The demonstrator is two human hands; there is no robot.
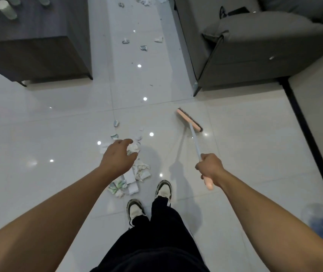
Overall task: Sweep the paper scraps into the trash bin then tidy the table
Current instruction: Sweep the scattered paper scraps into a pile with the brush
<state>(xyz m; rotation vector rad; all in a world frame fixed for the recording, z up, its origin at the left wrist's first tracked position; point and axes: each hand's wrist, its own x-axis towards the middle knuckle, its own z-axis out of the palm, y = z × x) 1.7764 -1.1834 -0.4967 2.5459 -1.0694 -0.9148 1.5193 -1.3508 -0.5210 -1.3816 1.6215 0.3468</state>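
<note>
Head view: sweeping partly done. A pile of paper scraps (135, 173) sits on the floor (245, 154) near the shoes; more scraps (144, 48) lie between worktop (35, 54) and sofa (255, 55). No bin visible. Right hand (208, 168) grip clamped on broom (189, 120); left hand (120, 156) grip apart, empty. Scraps crumpled, white-green.

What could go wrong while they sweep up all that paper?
The pile lies right by the shoes, so a step might scatter it. More scraps lie far up the aisle between the table and sofa; some could be missed or pushed underneath. The right hand alone holds the broom; the left hand is free, so strokes may be wobbly.
</note>
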